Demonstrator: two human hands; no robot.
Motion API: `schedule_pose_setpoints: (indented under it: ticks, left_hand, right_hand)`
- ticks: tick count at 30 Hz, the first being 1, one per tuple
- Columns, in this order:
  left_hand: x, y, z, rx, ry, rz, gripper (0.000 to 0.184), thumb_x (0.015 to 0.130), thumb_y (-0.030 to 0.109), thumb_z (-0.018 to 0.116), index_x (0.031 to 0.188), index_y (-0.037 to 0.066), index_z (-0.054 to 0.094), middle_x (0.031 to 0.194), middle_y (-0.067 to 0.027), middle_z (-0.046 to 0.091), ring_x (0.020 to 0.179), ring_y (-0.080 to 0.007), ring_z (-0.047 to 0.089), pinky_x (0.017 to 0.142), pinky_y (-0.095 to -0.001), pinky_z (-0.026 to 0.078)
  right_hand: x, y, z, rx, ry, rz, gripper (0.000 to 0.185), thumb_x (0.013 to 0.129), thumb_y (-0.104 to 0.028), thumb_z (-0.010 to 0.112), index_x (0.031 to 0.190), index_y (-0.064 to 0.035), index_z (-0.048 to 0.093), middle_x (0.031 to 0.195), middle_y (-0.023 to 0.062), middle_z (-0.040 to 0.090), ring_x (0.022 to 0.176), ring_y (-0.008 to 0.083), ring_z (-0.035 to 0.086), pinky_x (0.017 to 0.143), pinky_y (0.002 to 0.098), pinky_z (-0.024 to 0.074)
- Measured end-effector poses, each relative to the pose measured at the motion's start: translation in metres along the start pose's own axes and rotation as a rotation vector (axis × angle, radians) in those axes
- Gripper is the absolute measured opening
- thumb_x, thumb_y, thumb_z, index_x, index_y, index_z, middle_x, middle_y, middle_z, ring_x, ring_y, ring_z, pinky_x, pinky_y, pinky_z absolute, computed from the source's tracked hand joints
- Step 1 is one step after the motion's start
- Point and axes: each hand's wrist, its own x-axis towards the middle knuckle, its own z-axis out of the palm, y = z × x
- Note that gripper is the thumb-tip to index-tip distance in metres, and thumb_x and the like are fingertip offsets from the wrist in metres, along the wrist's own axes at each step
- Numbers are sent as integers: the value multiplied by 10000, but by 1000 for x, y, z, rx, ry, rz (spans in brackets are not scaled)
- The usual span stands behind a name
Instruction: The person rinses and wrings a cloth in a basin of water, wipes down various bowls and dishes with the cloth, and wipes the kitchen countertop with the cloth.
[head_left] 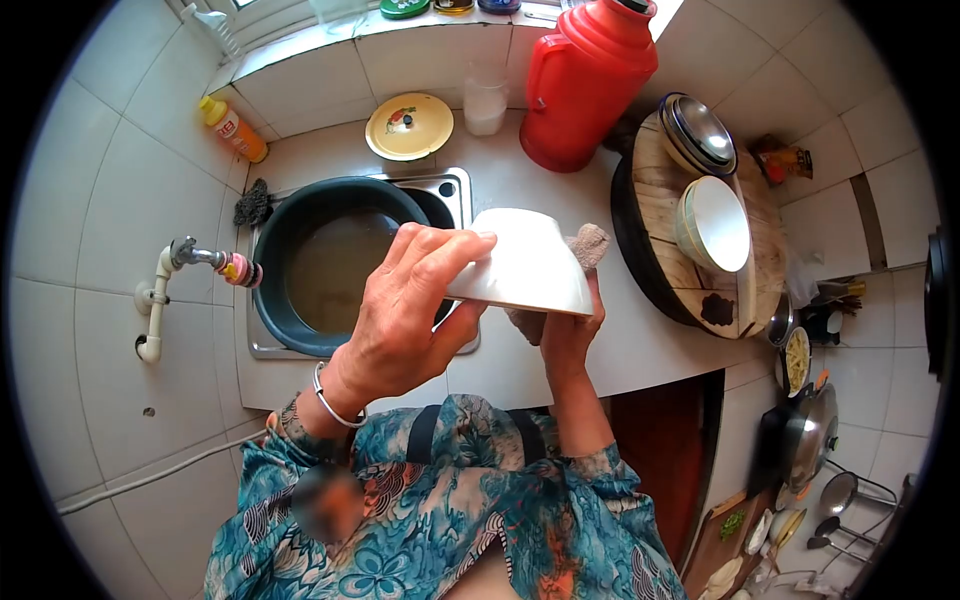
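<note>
A white bowl [527,262], tipped on its side with its rim facing down toward me, is held up in front of my body. My left hand [398,305] grips it from the left, fingers on the outside and thumb near the rim. On the right side, my right hand [572,335] is closed around a greyish-brown cloth [590,245] pressed against the bowl. Part of the cloth also shows below the rim. The bowl hides most of the right fingers. Behind the left hand, a dark basin [275,310] of murky water [335,275] sits in the sink [462,190].
A red thermos [585,90], a glass [486,100] and a yellow lid [409,128] stand along the back. Stacked bowls [715,225] and metal bowls [702,130] rest on a round wooden board [650,190] at right. A tap [205,255] juts from the left wall.
</note>
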Motion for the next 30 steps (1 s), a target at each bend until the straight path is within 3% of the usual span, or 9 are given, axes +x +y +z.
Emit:
schedule_pose_setpoints:
  ticks: [4, 7, 12, 16, 20, 24, 26, 30]
  left_hand:
    - [6, -4, 2, 49, -31, 85, 598, 662, -99, 625, 1236, -7, 485, 942, -173, 611, 769, -294, 561, 663, -379, 482]
    - [6, -7, 5, 97, -1, 109, 601, 683, -105, 629, 1257, 25, 509, 848, -119, 602, 749, -237, 574, 621, -328, 486]
    - [2, -9, 4, 105, -28, 67, 613, 670, -128, 637, 1254, 12, 509, 793, -99, 564, 721, -223, 557, 606, -326, 475]
    - [2, -7, 1, -5, -38, 16, 533, 675, -163, 590, 1188, -46, 508, 894, -155, 604, 673, -248, 524, 600, -353, 475]
    - [-5, -7, 0, -69, -16, -60, 541, 683, -160, 618, 1199, -24, 533, 825, -99, 584, 688, -217, 530, 601, -335, 473]
    - [-13, -12, -14, -223, 18, -132, 559, 679, -123, 673, 1206, 26, 562, 755, -47, 539, 696, -175, 548, 632, -294, 478]
    - [-19, -24, -21, -179, 92, -195, 473, 695, -86, 693, 1142, 41, 606, 768, -39, 547, 698, -137, 560, 649, -284, 478]
    - [-42, -66, -29, 90, 22, -436, 247, 760, -20, 699, 990, 16, 616, 778, -53, 565, 704, -131, 551, 662, -254, 472]
  right_hand:
    - [4, -3, 0, -58, -30, -41, 462, 951, -308, 574, 1273, 16, 504, 1124, 81, 638, 994, 167, 637, 864, 297, 520]
    - [4, -1, 3, -66, -19, -16, 462, 946, -313, 583, 1262, 15, 505, 1102, 73, 644, 961, 164, 646, 834, 293, 533]
    - [4, 0, 3, -43, -39, -23, 452, 947, -320, 580, 1245, 14, 515, 1094, 71, 651, 960, 164, 651, 820, 290, 541]
    - [4, 6, 3, -45, -57, -14, 439, 952, -322, 569, 1230, 16, 528, 1090, 76, 658, 977, 169, 653, 844, 297, 536]
    - [2, 17, 3, 3, -75, -21, 453, 952, -326, 569, 1242, 19, 524, 1090, 82, 660, 990, 179, 651, 871, 302, 524]
    - [0, 9, 0, 3, -19, 95, 440, 933, -269, 584, 1252, 32, 545, 1136, 90, 626, 1072, 181, 583, 941, 312, 448]
    - [0, 13, -4, -20, 10, 117, 429, 919, -250, 601, 1231, 40, 556, 1135, 89, 627, 1053, 179, 580, 931, 306, 441]
    - [-2, 33, -11, -50, 1, 41, 436, 945, -272, 578, 1249, 38, 535, 1171, 104, 622, 1052, 189, 601, 924, 319, 461]
